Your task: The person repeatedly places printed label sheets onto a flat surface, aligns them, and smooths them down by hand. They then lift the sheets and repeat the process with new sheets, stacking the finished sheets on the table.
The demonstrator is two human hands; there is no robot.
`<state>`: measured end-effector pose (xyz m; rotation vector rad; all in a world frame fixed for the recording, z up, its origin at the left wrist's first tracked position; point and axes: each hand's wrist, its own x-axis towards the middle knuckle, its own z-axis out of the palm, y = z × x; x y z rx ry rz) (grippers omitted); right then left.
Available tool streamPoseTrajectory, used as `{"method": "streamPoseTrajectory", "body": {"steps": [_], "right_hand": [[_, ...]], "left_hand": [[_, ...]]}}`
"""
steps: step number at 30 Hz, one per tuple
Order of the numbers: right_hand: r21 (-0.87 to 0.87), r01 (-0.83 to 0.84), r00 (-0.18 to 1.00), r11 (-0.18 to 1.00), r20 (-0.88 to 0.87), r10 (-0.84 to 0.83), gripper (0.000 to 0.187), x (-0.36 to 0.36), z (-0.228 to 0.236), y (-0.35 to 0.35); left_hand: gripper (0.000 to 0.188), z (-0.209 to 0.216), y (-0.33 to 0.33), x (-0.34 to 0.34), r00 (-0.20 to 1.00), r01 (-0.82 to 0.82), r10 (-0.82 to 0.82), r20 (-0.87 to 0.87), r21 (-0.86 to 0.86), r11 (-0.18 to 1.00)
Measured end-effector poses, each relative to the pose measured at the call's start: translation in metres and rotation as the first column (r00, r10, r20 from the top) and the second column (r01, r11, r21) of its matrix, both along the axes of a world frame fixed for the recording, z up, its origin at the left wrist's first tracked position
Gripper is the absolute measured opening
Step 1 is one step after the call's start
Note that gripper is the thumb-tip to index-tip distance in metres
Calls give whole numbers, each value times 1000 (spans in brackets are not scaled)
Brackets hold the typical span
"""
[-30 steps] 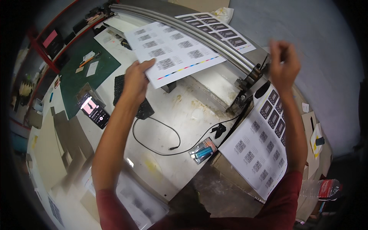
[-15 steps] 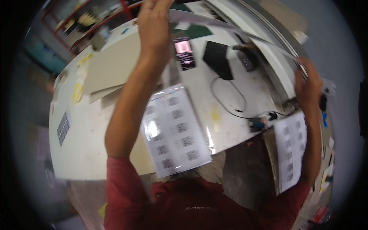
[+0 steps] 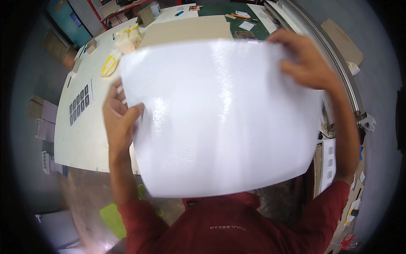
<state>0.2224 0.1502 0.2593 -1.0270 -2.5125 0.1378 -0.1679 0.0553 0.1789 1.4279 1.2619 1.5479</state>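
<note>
A large glossy white sheet is held up in front of me, its blank side showing. My left hand pinches its left edge, thumb on the near face and fingers behind. At the upper right corner my right hand grips the sheet between thumb and fingers, slightly blurred. The sheet hides much of the table under it. Printed sheets with rows of small dark square codes lie below my right forearm.
The white table carries a sheet of dark labels, grey-brown board, yellow-and-white plastic packaging and a green cutting mat. A long metal rail runs along the right. Boxes stand at the left.
The sheet, seen edge-on before, now faces me broadly. My left hand has come down and left, my right hand up and left. The phone, cable and printed sheet on the table are now covered.
</note>
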Motion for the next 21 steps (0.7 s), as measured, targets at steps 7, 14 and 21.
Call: {"method": "streamPoseTrajectory", "body": {"steps": [7,14,21], "right_hand": [[-5,90,985,996,146,-89,45,-101,-239,31],[50,96,994,994,41,-99,43,-103,-247,43],[292,80,993,953,64,-103,35,-108,-243,41]], "left_hand": [[63,-185,18,-78,996,-69,88,19,-458,886],[63,-191,35,-76,989,-63,118,93,-459,886],[63,-207,36,-78,989,-45,107,101,-488,872]]}}
